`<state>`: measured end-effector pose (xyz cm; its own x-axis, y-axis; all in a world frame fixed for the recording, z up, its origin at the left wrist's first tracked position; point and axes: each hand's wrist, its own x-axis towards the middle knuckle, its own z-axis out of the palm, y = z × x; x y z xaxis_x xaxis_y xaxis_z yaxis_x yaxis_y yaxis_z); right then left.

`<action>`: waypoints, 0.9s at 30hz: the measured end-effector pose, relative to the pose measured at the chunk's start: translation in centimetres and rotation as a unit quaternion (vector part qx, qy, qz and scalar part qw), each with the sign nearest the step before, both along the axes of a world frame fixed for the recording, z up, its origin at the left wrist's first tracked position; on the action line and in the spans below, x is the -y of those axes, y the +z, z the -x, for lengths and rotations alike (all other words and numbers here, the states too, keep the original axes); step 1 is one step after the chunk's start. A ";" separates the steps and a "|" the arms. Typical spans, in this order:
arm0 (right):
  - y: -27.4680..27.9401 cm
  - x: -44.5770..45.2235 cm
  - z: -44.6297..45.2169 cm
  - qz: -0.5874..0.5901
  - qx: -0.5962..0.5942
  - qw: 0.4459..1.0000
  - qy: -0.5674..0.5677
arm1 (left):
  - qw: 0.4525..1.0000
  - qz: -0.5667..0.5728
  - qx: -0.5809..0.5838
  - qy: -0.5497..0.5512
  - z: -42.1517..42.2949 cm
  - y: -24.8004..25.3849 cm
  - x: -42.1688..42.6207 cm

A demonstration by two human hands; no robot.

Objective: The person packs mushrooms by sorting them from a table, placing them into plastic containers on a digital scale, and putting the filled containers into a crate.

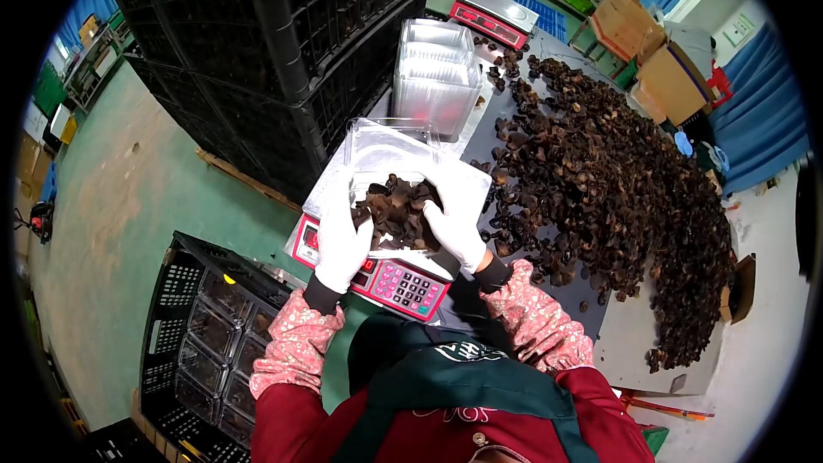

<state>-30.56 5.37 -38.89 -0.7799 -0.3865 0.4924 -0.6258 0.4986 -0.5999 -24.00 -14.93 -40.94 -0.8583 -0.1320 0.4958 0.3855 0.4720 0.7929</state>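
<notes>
A clear plastic box (381, 147) with its hinged lid raised at the back stands on a red digital scale (410, 288). Dark, curled dried wood ear mushrooms (399, 216) fill its base. My left hand (343, 244), in a white glove, holds the box's left side, the thumb lying over the rim at the mushrooms. On the opposite side my right hand (456, 227), also gloved in white, grips the box with its thumb inside against the mushrooms. The outer fingers of both hands are partly hidden and washed out by bright light.
Nested clear boxes (437, 81) stand behind the scale, near a second red scale (493, 15). A large mushroom heap (609, 171) covers the table to the right. Black crates (283, 43) rise at the left. A black crate (171, 334) with several filled boxes sits lower left.
</notes>
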 end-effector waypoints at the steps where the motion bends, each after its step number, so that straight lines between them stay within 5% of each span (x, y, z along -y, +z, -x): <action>1: 0.4 0.4 -0.3 0.032 -0.008 0.999 -0.027 | 0.999 -0.007 0.006 0.035 0.2 0.4 -0.3; 2: 0.6 0.6 -0.3 0.032 -0.008 0.999 -0.026 | 0.997 -0.013 0.012 0.070 0.4 0.8 -0.5; 4: 0.9 0.7 -0.2 -0.083 -0.024 0.996 0.003 | 0.963 0.268 -0.031 0.030 1.2 0.6 0.3; 9: 1.1 1.0 1.0 -0.092 -0.047 0.987 0.119 | 0.978 0.207 0.010 0.000 1.2 1.3 -0.6; 12: 2.7 0.4 1.0 0.023 0.137 0.978 0.158 | 0.967 0.250 0.007 -0.040 1.0 2.5 -0.2; 15: 2.1 -0.2 1.4 0.071 0.166 0.977 0.114 | 0.965 0.241 0.009 -0.108 0.9 2.9 -0.5; 22: 0.9 -0.5 0.9 0.182 0.237 0.954 0.022 | 0.967 0.245 -0.059 -0.028 1.0 1.0 -0.5; 27: 0.6 -0.7 0.4 0.172 0.181 0.968 0.027 | 0.984 0.137 -0.100 0.050 0.1 1.6 -1.1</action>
